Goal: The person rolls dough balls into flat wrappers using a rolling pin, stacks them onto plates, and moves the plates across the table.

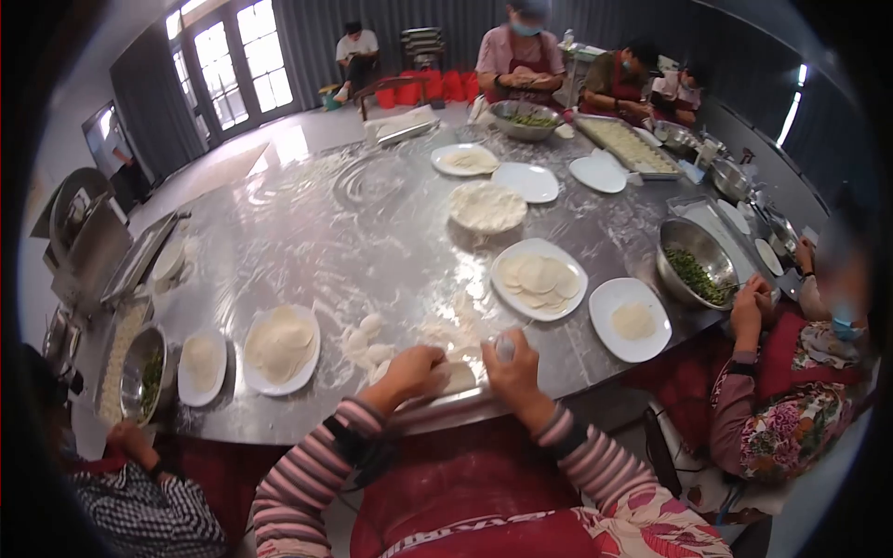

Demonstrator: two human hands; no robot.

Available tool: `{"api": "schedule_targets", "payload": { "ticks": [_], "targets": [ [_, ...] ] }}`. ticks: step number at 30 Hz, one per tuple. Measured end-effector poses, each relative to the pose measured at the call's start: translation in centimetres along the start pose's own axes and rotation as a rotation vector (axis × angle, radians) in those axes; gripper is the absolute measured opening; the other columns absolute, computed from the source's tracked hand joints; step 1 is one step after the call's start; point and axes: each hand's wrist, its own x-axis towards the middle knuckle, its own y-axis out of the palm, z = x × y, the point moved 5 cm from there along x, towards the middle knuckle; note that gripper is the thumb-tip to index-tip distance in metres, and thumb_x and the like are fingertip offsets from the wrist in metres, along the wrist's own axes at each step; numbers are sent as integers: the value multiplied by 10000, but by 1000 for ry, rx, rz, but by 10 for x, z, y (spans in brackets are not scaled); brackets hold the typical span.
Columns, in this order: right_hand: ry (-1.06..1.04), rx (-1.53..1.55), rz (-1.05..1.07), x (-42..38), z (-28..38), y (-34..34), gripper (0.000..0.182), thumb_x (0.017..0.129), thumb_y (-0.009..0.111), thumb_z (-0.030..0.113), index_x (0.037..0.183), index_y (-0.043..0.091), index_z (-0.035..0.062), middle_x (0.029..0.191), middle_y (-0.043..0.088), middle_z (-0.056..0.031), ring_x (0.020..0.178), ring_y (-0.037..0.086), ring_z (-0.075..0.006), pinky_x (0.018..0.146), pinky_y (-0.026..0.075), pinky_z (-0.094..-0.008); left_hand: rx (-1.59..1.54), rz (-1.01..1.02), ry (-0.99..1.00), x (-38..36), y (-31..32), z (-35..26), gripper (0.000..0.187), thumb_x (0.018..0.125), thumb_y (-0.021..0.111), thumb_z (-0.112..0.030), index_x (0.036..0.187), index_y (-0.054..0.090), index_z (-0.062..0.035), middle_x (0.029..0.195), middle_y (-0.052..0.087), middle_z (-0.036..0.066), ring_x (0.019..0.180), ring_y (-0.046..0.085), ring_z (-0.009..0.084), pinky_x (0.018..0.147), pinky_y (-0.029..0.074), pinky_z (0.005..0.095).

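The hands are held apart at the near edge of the counter [372,232], with a pale piece of dough [458,376] lying between them, just beside the fingers of the left hand [416,372]. The left hand is curled low at that dough, but whether it is gripped or only touched cannot be told. The right hand [513,369] is closed around a pale, rounded object [504,349], whose end is shown above the fist; the rest is hidden by the fingers. Loose flour [456,330] is spread on the metal surface just beyond both hands, and small dough lumps [370,325] are clustered beyond and to the left of the left hand. Farther left, a white plate stacked with flat dough rounds [281,342] is set down, with a smaller plate [202,369] beside it. Beyond the right hand, several overlapping rounds are held on a square plate [539,279], and to its right a single round is seen on another plate [630,319]. A flour-filled dish [487,206] is placed farther ahead of the hands. At the far right, a metal bowl of chopped greens [693,265] is placed near the hands of a neighbouring person [791,372].
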Motion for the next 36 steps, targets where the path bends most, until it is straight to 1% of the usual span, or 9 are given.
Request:
{"api": "schedule_targets", "payload": {
  "ticks": [4, 7, 12, 16, 18, 22, 30, 32, 36],
  "targets": [
    [198, 221, -7, -13, 17, -27, 225, 748, 711, 67, 835, 505, 47, 567, 537, -153, 503, 591, -320, 444, 441, -379, -3, 11, 48, 8, -3, -2, 225, 743, 599, -181, 872, 618, 2, 785, 626, 188, 753, 615, 296, 679, 473, 395],
    [223, 271, 9, -10, 16, -27, 212, 752, 702, 63, 829, 504, 44, 574, 538, -157, 506, 589, -324, 449, 442, -373, -283, 18, -11, 21, -3, -3, 203, 767, 588, -92, 939, 579, 17, 819, 616, 114, 767, 573, 169, 656, 471, 337],
    [192, 282, 23, -7, 15, -28, 210, 761, 691, 59, 858, 504, 40, 605, 559, -171, 534, 596, -347, 467, 456, -379, -433, 83, 17, 82, 4, -37, 198, 806, 594, -53, 992, 559, 5, 838, 590, 42, 755, 549, 114, 671, 473, 279],
    [130, 313, 10, -5, 19, -31, 213, 765, 687, 49, 884, 512, 30, 643, 587, -184, 583, 617, -368, 485, 472, -392, -931, 203, 100, 145, -6, -84, 275, 874, 596, -155, 1087, 519, 0, 931, 583, 40, 810, 562, 113, 732, 485, 260],
    [173, 340, 29, -6, 16, -28, 214, 762, 691, 43, 879, 512, 30, 627, 575, -177, 575, 611, -369, 481, 468, -390, -934, 140, 99, 150, -13, -91, 332, 902, 575, -225, 1123, 495, 9, 993, 574, 46, 884, 564, 130, 777, 480, 267],
    [127, 316, 16, -5, 16, -27, 215, 757, 695, 39, 870, 512, 31, 599, 552, -164, 554, 601, -362, 473, 462, -388, -808, 13, -81, 128, -19, -47, 362, 884, 595, -254, 1124, 507, 3, 1028, 581, 78, 956, 572, 164, 793, 473, 281],
    [56, 197, -41, -6, 16, -24, 240, 734, 716, 34, 827, 496, 50, 552, 499, -104, 465, 555, -296, 426, 428, -349, -549, -241, -206, 1, -84, 39, 145, 845, 575, -110, 950, 579, -10, 820, 607, 39, 730, 596, 126, 646, 487, 248],
    [155, 251, -19, -9, 13, -23, 238, 733, 715, 30, 816, 494, 55, 543, 498, -100, 447, 546, -250, 431, 423, -335, -506, -296, -267, -19, -83, 66, 118, 801, 605, -109, 871, 605, -14, 786, 630, 63, 719, 610, 154, 636, 490, 284],
    [183, 273, -12, -9, 17, -26, 228, 737, 705, 21, 808, 491, 56, 536, 496, -91, 445, 544, -208, 433, 414, -317, -23, -299, -109, -36, -73, 73, 160, 724, 646, -177, 754, 636, -21, 742, 654, 140, 727, 638, 270, 662, 488, 376]
  ]
}}
